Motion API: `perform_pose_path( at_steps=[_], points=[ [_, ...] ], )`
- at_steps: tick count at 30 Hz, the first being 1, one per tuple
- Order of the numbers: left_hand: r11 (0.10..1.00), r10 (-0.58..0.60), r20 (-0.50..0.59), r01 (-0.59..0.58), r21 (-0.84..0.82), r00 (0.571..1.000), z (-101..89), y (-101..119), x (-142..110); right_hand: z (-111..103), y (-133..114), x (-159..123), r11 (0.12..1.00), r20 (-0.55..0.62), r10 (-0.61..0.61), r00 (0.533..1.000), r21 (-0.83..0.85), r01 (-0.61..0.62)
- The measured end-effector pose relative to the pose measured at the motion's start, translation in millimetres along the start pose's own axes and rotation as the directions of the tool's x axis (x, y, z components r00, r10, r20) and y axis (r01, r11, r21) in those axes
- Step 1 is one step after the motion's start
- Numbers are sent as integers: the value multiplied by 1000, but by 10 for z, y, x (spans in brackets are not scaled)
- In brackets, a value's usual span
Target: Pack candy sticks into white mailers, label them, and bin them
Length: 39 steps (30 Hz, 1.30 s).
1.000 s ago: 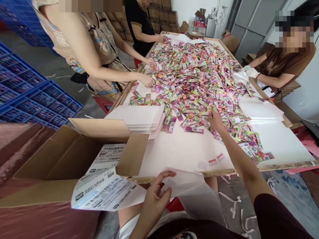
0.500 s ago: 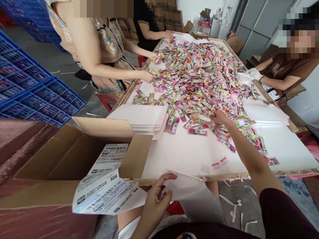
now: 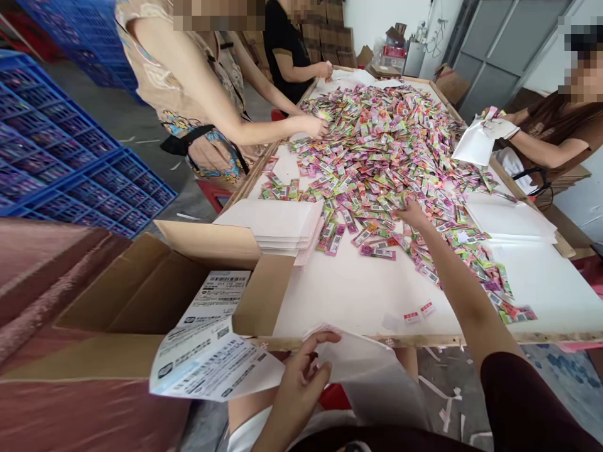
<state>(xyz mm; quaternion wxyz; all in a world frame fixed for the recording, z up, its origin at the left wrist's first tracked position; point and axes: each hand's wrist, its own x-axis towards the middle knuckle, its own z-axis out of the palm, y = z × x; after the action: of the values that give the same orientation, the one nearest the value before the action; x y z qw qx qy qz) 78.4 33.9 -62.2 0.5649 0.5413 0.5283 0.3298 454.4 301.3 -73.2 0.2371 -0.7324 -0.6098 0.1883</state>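
Note:
My left hand (image 3: pixel 301 376) pinches the mouth of a white bag (image 3: pixel 372 370) held below the table's near edge. My right hand (image 3: pixel 411 215) reaches far out, fingers closed down into the edge of a big heap of small colourful packets (image 3: pixel 377 144). What the fingers hold is hidden by the hand. A few loose packets (image 3: pixel 377 252) lie just left of that hand. Two small red-and-white labels (image 3: pixel 419 312) lie on the white tabletop (image 3: pixel 348 289) near my forearm.
A stack of white bags (image 3: pixel 276 225) lies at the table's left; another (image 3: pixel 509 220) at the right. An open cardboard box (image 3: pixel 141 295) with a printed label sheet (image 3: pixel 211 358) stands at my left. Blue crates (image 3: pixel 70 163) beyond. Three other people work around the table.
My right hand has shifted slightly along the heap's edge. The person at the right has lifted a white bag. The person at the left has reached further over the packets.

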Motion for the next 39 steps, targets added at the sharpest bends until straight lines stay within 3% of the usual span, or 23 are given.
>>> perform_pose_path(
  at_steps=[3, 8, 12, 16, 20, 25, 27, 30, 32, 34, 36, 39],
  points=[
    [1000, -11, -47, 9, -24, 999, 55, -10, -16, 266, -260, 163, 979, 76, -56, 996, -191, 70],
    [1000, -7, -73, 7, 8, 997, 58, -54, -34, 511, -477, 320, 950, 134, -97, 986, -285, 132],
    [1000, -15, -84, 13, -25, 996, 9, -93, -33, 357, -412, 305, 933, 113, -80, 990, -342, 115],
    [998, -32, -88, 27, -54, 996, -29, -129, -4, 209, -221, 82, 931, 158, -47, 986, -352, 101],
    [1000, -22, -13, 22, 6, 1000, -48, -126, 43, 319, -73, -147, 940, 253, -9, 967, -329, 95],
    [1000, -1, 8, 0, 28, 1000, -64, -58, 41, 391, -70, -167, 952, 250, 44, 967, -304, 36],
    [1000, 8, 1, -8, 13, 1000, -72, -37, 32, 286, -72, -157, 957, 211, 60, 976, -291, 5],
    [1000, 30, 10, -30, -3, 1000, -70, -32, 32, 20, -27, -197, 991, -31, 0, 1000, -134, -4],
    [999, 32, 11, -32, -5, 999, -54, -41, 35, -168, 36, -276, 997, -240, -23, 971, 66, 40],
    [999, 39, -18, -39, -13, 999, -27, -52, 37, -305, 111, -406, 978, -351, 6, 936, 196, 67],
    [999, 47, -49, -48, -21, 998, 2, -59, 36, -343, 177, -581, 981, -341, 45, 939, 193, 23],
    [998, 57, -55, -58, -17, 997, 45, -59, 40, -182, 200, -858, 985, -110, 161, 981, -48, -167]
  ],
)
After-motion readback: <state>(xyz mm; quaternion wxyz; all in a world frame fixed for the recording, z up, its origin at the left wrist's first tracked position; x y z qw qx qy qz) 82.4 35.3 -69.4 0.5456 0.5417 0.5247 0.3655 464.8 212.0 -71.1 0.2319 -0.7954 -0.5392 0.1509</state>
